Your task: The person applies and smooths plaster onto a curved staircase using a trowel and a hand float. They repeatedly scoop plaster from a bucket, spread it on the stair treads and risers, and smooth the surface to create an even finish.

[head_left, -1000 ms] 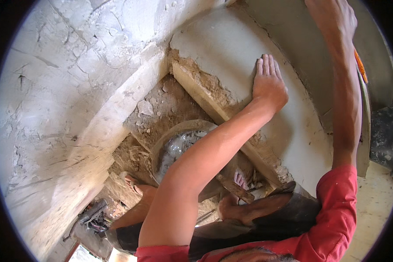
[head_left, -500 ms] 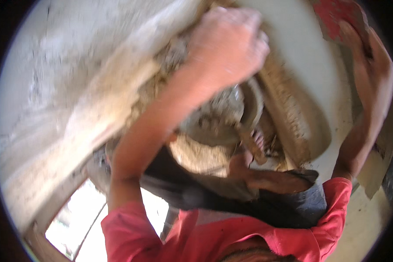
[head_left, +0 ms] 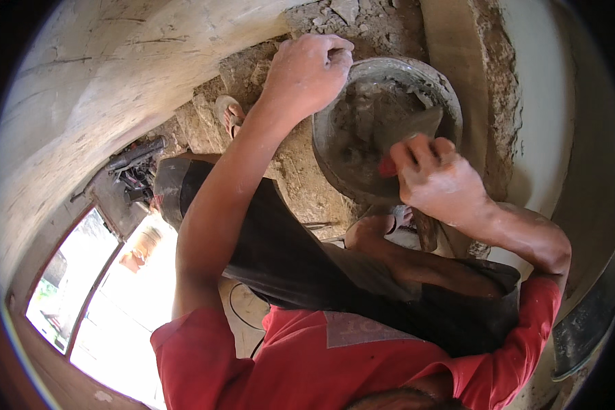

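Observation:
My right hand (head_left: 444, 181) is closed on a flat red piece, smeared grey (head_left: 417, 126), its red part (head_left: 387, 166) showing at my fingertips. The piece is tilted over the mouth of a round bucket (head_left: 331, 160) that holds wet grey mortar (head_left: 369, 116). My left hand (head_left: 311, 72) is curled into a loose fist beside the bucket's far left rim, and nothing shows in it. Whether it touches the rim I cannot tell. A wooden handle (head_left: 427, 231) shows just below my right hand, partly hidden by it.
Rubble (head_left: 362, 24) lies beyond the bucket against rough wall edges. A pale wall (head_left: 102, 75) curves along the left and a smooth one (head_left: 547, 102) along the right. My sandalled feet (head_left: 230, 113) stand near the bucket. Dark tools (head_left: 140, 164) lie by a bright window (head_left: 126, 287).
My right hand has come down from the upper right to the bucket with the red piece. My left hand has shifted left, still curled. The view has turned, and the bucket shows more fully.

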The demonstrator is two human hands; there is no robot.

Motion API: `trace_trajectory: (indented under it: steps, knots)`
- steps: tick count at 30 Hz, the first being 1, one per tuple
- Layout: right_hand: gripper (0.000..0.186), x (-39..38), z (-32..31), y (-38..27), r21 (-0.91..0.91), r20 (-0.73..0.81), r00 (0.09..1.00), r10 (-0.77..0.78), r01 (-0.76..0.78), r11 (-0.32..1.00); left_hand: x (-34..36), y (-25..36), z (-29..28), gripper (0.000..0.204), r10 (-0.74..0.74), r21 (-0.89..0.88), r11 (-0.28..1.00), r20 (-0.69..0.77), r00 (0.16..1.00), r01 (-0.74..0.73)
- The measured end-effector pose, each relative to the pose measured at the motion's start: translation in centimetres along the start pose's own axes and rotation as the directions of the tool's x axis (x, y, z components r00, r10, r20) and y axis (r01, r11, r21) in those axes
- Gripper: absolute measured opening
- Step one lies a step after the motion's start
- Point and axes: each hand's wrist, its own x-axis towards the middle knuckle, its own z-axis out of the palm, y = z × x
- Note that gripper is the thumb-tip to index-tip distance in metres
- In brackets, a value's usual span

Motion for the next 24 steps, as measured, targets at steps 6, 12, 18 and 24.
trace_trajectory:
  steps: [6,12,18,24]
  knots:
    - [0.023,1.8,5.1,-0.6,0.126,-0.123,0.992,-0.005,0.021,0.992,-0.5,0.5,0.2,0.032,0.085,-0.047,0.995,-0.006,0.996,-0.085]
    - [0.031,2.7,6.4,-0.6,0.081,-0.291,0.957,0.012,0.012,0.997,0.0,0.6,0.1,0.03,0.038,-0.017,0.999,0.008,0.999,-0.038]
    - [0.042,3.5,5.4,0.6,-0.036,-0.355,0.934,-0.031,0.02,0.999,0.5,0.7,-0.5,0.034,-0.016,-0.126,0.992,0.05,0.999,0.022]
    - [0.049,1.6,4.7,0.8,-0.178,-0.431,0.902,-0.003,-0.082,0.981,1.4,-0.3,-1.3,0.048,-0.138,-0.317,0.928,0.203,0.969,0.199]
